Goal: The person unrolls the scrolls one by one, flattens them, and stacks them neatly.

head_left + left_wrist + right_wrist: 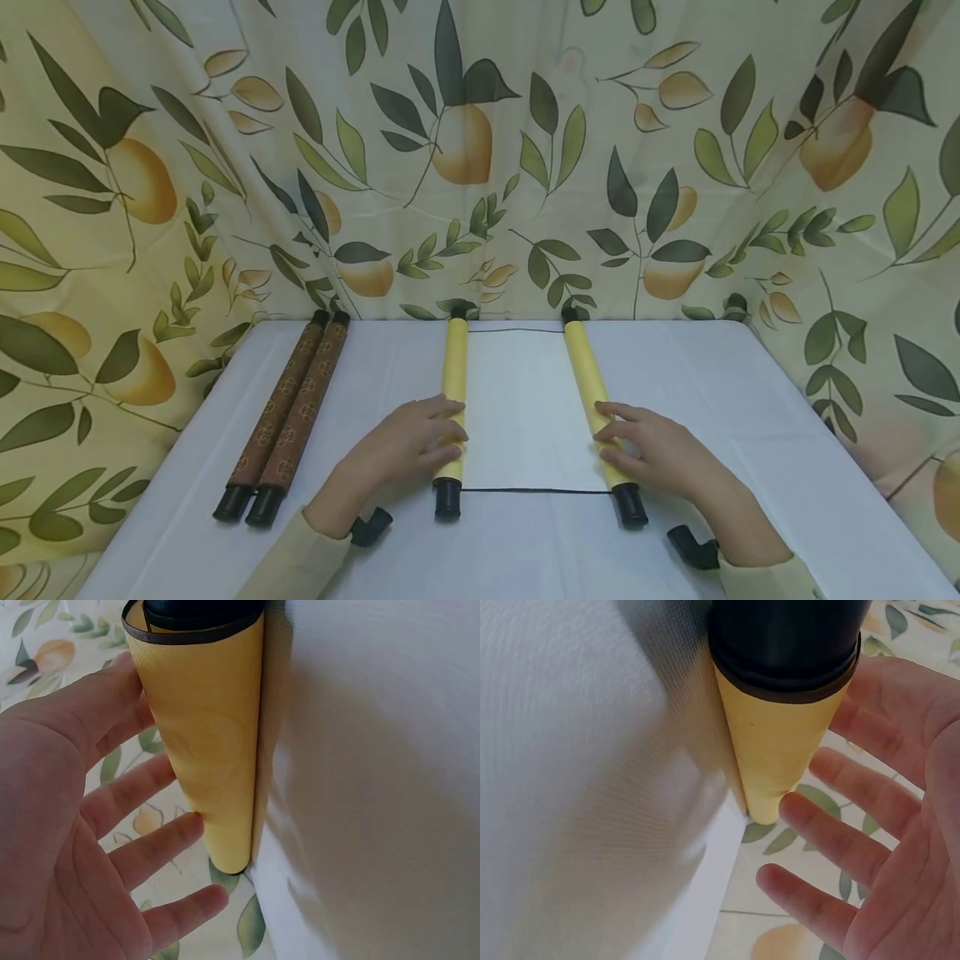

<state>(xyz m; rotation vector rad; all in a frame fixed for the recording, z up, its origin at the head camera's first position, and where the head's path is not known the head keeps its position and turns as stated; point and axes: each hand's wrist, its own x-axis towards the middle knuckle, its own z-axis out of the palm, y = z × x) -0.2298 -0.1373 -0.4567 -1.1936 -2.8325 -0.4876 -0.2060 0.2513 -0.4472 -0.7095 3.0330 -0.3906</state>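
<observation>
A partly unrolled scroll lies on the table, its white sheet [525, 408] stretched between a left yellow roll [455, 358] and a right yellow roll [585, 358]. Black knobs cap both rolls. My left hand [397, 446] touches the left roll from its outer side, fingers spread and only slightly bent. On the other side, my right hand [663, 454] rests its fingertips against the right roll in the same way. In the left wrist view, fingertips meet the edge of the yellow roll [206, 727]. The right wrist view shows spread fingers beside its roll [776, 742].
Two brown patterned rolls [302, 417] with black ends lie side by side to the left. A white cloth covers the table [765, 450]. Behind it hangs a curtain [562, 50] printed with leaves and fruit. Black curved pieces sit at both wrists.
</observation>
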